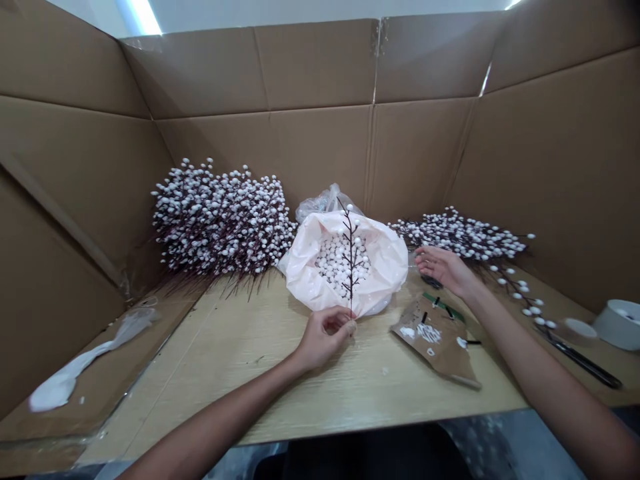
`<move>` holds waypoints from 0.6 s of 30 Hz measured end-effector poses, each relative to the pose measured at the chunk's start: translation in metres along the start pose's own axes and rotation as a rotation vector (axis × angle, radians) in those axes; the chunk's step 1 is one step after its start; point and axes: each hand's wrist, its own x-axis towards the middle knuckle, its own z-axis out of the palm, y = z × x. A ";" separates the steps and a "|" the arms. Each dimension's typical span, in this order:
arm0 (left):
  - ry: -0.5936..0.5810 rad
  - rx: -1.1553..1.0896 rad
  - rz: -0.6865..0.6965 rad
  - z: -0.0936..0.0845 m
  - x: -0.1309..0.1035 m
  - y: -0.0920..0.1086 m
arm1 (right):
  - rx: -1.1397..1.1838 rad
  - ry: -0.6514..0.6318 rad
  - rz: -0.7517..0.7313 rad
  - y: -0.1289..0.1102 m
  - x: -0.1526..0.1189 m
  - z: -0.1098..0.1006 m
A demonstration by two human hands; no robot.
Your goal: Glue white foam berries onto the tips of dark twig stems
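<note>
My left hand [325, 339] pinches the bottom of a thin dark twig [351, 280] between thumb and fingers. The twig stands upright, with a few white berries on its upper branches. Behind it, an open pale plastic bag [300, 277] holds many small white foam berries [327, 262]. To the right of the bag, my right hand [443, 269] hovers with its fingers stretched and nothing visible in them. It is nearest a bunch of white-berried twigs [465, 233] and a small dark object [431, 282] on the table.
A large heap of white-berried twigs [220, 220] lies at the left. A cardboard piece [447, 363] with white glue smears sits before my right arm. Farther right are a berried twig [520, 288], a black-handled tool [585, 360] and a white roll [617, 325]. Cardboard walls [320, 147] surround the table.
</note>
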 end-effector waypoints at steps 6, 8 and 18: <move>-0.006 0.033 0.022 -0.001 0.004 0.002 | -0.215 0.102 -0.180 -0.019 -0.041 0.009; -0.008 0.048 0.032 -0.001 0.006 0.001 | -0.312 0.101 -0.188 -0.023 -0.062 0.007; -0.007 0.060 0.060 -0.001 0.007 0.001 | -0.886 -0.129 0.012 -0.012 -0.134 -0.050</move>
